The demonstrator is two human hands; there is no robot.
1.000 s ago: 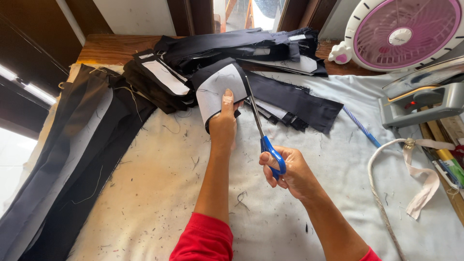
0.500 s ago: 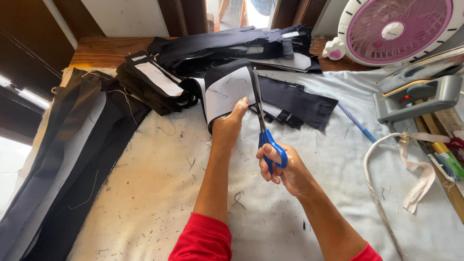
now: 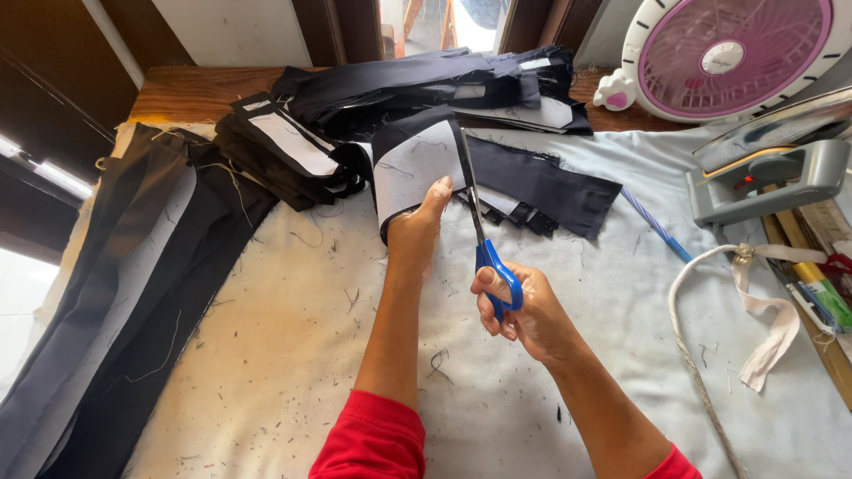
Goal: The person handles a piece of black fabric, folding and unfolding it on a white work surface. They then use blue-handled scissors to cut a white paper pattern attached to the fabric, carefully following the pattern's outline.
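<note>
My left hand point(image 3: 419, 226) grips the lower edge of a dark fabric piece with a white interfacing face point(image 3: 414, 165), thumb on top. My right hand point(image 3: 517, 306) holds blue-handled scissors point(image 3: 484, 232), fingers through the loops. The blades point away from me and run along the right edge of the white-faced piece, just beside my left thumb. Both forearms reach forward over the padded worktable point(image 3: 293, 355), with red sleeves at the bottom.
Stacks of dark cut pieces point(image 3: 293, 146) lie at the back. Long dark fabric panels point(image 3: 115, 293) drape over the left edge. A pink fan point(image 3: 728, 55), a grey iron point(image 3: 768, 168), a cord point(image 3: 697, 355), a blue pencil point(image 3: 657, 226) and tools sit on the right.
The scissors have advanced farther up along the edge of the white-faced piece. My left hand has stayed clamped on the piece; the view has shifted slightly.
</note>
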